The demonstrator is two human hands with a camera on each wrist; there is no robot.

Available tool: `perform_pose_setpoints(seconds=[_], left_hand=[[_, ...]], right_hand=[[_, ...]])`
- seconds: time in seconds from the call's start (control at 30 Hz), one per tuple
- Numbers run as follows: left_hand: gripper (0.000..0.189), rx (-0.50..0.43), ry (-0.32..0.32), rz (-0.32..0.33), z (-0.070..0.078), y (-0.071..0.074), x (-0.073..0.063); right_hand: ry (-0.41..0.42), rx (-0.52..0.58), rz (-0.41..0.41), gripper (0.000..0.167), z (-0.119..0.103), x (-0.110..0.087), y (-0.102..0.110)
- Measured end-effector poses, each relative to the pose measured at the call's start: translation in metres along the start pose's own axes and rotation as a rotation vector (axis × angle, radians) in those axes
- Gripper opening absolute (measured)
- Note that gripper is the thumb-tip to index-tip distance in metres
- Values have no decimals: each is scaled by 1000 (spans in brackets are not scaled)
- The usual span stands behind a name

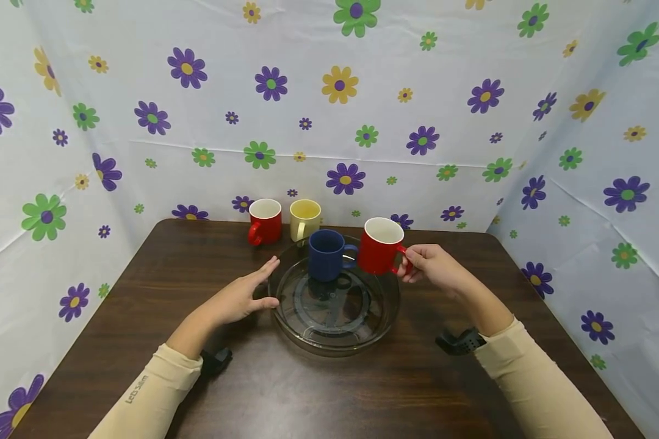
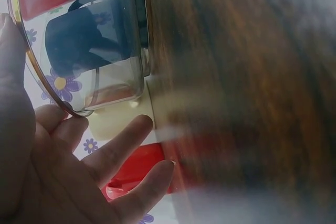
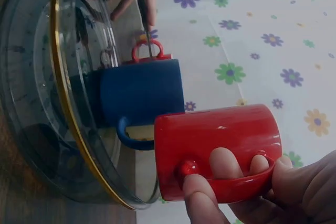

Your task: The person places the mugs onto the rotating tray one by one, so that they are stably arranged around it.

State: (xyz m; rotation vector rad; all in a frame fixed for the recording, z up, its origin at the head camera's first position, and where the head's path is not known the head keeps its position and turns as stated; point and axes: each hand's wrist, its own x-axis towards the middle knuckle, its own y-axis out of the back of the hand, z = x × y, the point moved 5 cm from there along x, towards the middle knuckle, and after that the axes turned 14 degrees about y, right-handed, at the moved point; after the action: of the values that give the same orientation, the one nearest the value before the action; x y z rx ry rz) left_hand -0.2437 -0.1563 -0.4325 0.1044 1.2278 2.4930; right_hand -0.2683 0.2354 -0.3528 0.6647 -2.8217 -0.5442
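Observation:
My right hand grips a red mug by its handle, upright and raised over the right rim of a round clear glass bowl. Inside the bowl stands a blue mug, its handle pointing right toward the red one. At the bowl's left side, my left hand has its fingers spread and its thumb by the rim. In the left wrist view, the fingers of that hand extend beside the glass wall, holding nothing.
Behind the bowl stand a second red mug and a yellow mug, side by side near the back edge of the dark wooden table. A white cloth with printed flowers hangs around the back and sides.

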Motion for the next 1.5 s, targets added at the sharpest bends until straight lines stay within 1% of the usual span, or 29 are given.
perform_pose_setpoints(seconds=[0.1,0.3,0.43,0.63,0.93,1.13,1.33,1.5], left_hand=[[91,-5,7,0,0,-1,0],[93,-1,4,1,0,0,-1],[94,-6,10,-3,0,0,-1],[94,-1,31,-6,-3,-1,-1],[92,-6,21,7,-3,-1,0],[92,-11,25,-5,-2,-2,0],[92,-10,20,8,-2,-2,0],[92,-8,18,7,-2,-1,1]], right_hand=[[-2,2,-9,30,2,-2,-6],[-50,10,-3,30,6,-6,-18],[-46,17,-26,31,7,-7,-25],[-55,22,-56,31,8,-5,-36],[-113,3,-79,28,11,-3,-55],[-149,12,-70,27,14,-4,-59],[-146,18,-103,31,13,-4,-63],[-143,-14,-123,31,12,-4,-66]])
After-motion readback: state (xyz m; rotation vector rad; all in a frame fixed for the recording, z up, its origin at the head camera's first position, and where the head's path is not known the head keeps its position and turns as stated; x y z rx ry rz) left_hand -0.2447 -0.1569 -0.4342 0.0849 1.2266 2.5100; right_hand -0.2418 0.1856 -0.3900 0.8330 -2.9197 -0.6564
